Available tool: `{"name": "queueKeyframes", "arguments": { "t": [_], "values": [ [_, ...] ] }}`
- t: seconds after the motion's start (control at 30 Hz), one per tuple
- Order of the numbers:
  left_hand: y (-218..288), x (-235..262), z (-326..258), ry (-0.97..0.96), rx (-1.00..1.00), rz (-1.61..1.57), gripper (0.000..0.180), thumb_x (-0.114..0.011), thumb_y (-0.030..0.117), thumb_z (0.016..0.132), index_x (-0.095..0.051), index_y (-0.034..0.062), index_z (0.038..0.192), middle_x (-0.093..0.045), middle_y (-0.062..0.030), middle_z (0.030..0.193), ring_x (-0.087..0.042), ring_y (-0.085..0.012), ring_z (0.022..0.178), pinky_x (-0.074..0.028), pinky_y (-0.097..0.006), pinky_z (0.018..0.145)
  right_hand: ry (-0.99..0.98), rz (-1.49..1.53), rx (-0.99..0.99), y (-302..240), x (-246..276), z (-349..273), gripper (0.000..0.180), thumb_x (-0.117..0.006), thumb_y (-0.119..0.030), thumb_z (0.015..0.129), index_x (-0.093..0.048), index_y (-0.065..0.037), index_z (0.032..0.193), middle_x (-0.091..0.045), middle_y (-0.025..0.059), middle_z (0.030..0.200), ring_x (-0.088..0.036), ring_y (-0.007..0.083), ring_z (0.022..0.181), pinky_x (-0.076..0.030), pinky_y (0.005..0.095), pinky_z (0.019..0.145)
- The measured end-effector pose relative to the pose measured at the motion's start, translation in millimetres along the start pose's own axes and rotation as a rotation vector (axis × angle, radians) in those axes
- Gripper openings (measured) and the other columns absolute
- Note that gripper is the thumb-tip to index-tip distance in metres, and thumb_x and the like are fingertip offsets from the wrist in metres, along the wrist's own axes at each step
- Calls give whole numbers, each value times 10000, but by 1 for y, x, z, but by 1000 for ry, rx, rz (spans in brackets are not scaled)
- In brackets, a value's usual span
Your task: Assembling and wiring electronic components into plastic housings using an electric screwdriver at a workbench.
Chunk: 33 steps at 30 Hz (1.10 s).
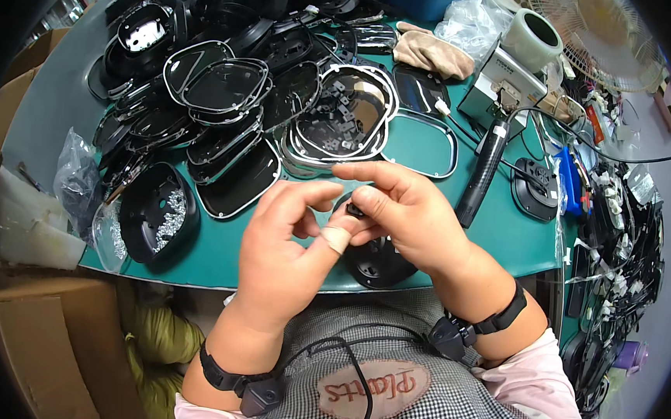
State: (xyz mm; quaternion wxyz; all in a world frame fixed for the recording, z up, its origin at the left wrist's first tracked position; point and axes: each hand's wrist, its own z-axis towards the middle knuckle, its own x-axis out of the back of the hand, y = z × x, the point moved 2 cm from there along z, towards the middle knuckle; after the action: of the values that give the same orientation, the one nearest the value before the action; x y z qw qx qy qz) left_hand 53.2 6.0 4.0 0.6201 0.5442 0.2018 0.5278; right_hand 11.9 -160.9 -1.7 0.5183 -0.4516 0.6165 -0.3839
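Note:
In front of my chest both hands meet around a small black plastic part [356, 210], mostly covered by fingers. My right hand [409, 211] pinches it under the thumb, with the index finger stretched out above. My left hand [283, 233] has its fingers curved and apart from the thumb. That thumb, wrapped in a pale tape [336, 238], reaches to the black part. Directly below the hands a rounded black housing [380, 265] lies at the table's near edge. Just beyond, several small black parts [342, 120] lie in a stack of clear-edged mirror-shaped frames [390, 96].
Black housings and frames [227, 89] pile up at the left. Nearer stands a black shell [156, 212] holding screws. A black electric screwdriver [484, 169] lies at the right beside a grey power box [508, 81] and a round black base [535, 188]. Cable bundles [618, 284] fill the far right.

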Motion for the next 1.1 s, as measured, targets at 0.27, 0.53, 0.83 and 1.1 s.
{"name": "queueKeyframes", "arguments": {
  "t": [0.27,0.53,0.83,1.1],
  "values": [
    [-8,-12,-15,-49,-23,-40,115,-730,51,846,-708,27,957,-615,-52,885,-563,-137,724,-474,-264,642,-44,157,-59,11,7,-28,356,-564,-134,1020,-562,20,1341,-681,85,1044,-669,106,824,-574,249,712],
    [-26,-33,-36,-98,247,-400,97,-737,87,884,-706,19,946,-613,-31,883,-564,-102,771,-465,-246,693,84,-380,181,26,22,-53,172,-740,-79,868,-697,-6,1017,-709,47,848,-676,100,753,-556,254,687],
    [-14,-40,-36,-327,148,-195,168,-784,171,842,-731,31,918,-608,-40,800,-556,-141,708,-457,-275,654,39,-741,440,35,42,-77,152,-764,-68,797,-672,-33,913,-684,69,822,-668,153,689,-553,279,633],
    [-13,-42,-10,-211,-395,935,283,-781,266,801,-636,73,948,-660,-115,822,-636,-320,738,-494,-387,647,172,-884,620,51,51,-62,215,-755,-103,733,-640,-80,913,-646,64,932,-624,278,935,-493,405,848]
  ]
}}
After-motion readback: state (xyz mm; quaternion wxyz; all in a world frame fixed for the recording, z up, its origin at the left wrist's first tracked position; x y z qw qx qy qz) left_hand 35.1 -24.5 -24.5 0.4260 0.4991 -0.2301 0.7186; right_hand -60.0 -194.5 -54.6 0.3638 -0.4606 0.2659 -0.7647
